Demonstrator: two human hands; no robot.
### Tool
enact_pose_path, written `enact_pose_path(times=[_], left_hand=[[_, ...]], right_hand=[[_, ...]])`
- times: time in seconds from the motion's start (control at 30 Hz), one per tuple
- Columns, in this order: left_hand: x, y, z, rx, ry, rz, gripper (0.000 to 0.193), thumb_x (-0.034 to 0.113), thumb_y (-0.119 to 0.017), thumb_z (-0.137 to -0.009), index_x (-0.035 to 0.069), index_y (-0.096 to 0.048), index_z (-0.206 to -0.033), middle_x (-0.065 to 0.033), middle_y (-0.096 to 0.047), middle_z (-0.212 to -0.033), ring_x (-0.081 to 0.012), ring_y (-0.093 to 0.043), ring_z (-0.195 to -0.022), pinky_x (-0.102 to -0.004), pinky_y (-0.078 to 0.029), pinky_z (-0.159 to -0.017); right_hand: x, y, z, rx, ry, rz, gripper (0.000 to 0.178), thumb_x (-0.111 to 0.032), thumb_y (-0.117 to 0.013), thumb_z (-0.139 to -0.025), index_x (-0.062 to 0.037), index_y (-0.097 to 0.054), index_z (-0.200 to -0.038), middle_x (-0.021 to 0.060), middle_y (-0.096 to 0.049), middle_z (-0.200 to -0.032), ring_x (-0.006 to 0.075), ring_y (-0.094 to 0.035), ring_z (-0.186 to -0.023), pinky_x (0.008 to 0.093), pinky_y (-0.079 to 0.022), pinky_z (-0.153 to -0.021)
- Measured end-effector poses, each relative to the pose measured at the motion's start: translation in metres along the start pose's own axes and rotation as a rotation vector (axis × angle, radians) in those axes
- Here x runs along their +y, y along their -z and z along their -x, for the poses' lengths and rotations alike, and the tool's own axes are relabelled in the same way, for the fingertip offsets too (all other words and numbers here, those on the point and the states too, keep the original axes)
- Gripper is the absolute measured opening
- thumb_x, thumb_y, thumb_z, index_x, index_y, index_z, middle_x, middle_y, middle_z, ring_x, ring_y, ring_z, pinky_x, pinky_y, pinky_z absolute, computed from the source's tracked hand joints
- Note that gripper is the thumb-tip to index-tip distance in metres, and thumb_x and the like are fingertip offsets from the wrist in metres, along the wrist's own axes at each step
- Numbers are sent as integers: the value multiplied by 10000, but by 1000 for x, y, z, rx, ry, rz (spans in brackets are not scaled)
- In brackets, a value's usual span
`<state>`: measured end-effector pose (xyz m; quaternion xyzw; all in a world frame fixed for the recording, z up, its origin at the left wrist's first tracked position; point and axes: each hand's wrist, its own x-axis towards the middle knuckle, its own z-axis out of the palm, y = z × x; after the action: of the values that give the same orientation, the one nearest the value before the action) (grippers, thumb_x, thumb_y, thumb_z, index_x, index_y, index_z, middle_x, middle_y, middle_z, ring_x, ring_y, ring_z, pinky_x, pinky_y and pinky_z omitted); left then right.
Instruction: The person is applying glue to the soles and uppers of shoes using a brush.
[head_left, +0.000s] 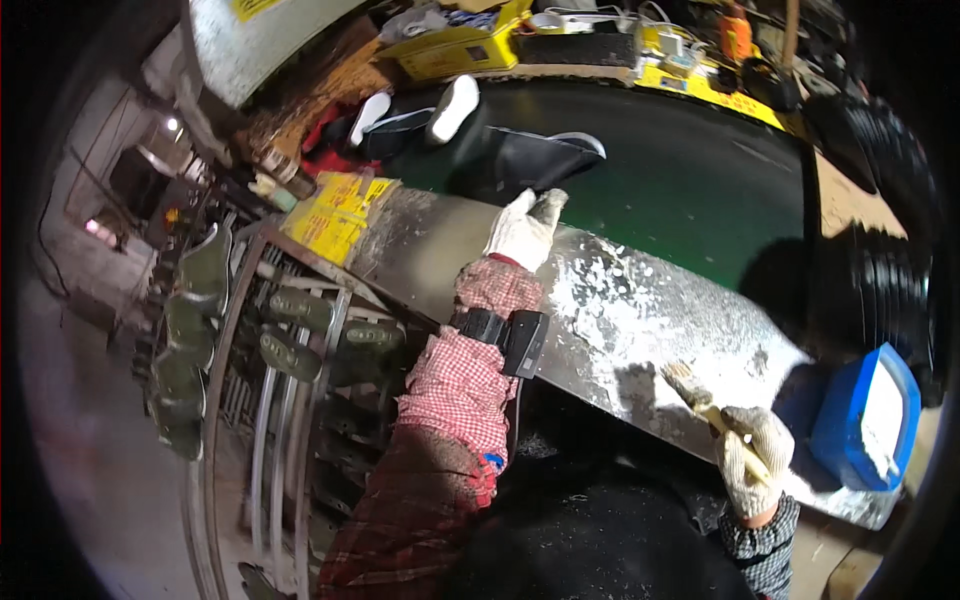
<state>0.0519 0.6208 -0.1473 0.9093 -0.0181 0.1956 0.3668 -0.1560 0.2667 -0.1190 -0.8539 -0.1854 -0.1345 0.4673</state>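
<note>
My left hand (522, 234), in a white glove with greyed tips, stretches over the far edge of the metal sheet. Its thumb and fingers look slightly apart, close to the near edge of a dark shoe (540, 156) with a pale rim; whether they touch is unclear. In my right hand (756, 458), also gloved, a brush (688, 386) is gripped by its pale handle, bristles pointing up and left over the metal sheet (640, 315). That sheet is smeared with white residue. Right of the brush stands a blue tub (868, 418) with white contents.
A dark green belt (680, 190) runs beyond the sheet, carrying another dark shoe with white soles (455, 108). Yellow bin (460, 52) stands at the back. Olive shoe lasts (290, 352) hang on a metal rack at left. Black stacked pieces (870, 290) line the right side.
</note>
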Motion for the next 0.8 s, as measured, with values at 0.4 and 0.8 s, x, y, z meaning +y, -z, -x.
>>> enact_pose_path(times=[0.4,0.8], left_hand=[[-55,335,367,292,460,-902,271,211,-557,-901,97,-662,-1123,-170,-681,-1015,-337,-654,-944,-446,-520,-816],[38,532,804,827,1913,-784,751,629,-643,-774,-28,-666,-1139,-261,-647,-1163,-331,-628,-1127,-425,-490,-915]], right_hand=[[-34,-58,-19,-500,-280,-376,300,-167,-516,-991,77,-557,-1162,92,-649,-840,29,-544,-627,172,-464,-703],[-118,-89,8,-586,-93,-331,168,-154,-631,-923,-6,-631,-1004,90,-648,-884,170,-604,-800,298,-481,-731]])
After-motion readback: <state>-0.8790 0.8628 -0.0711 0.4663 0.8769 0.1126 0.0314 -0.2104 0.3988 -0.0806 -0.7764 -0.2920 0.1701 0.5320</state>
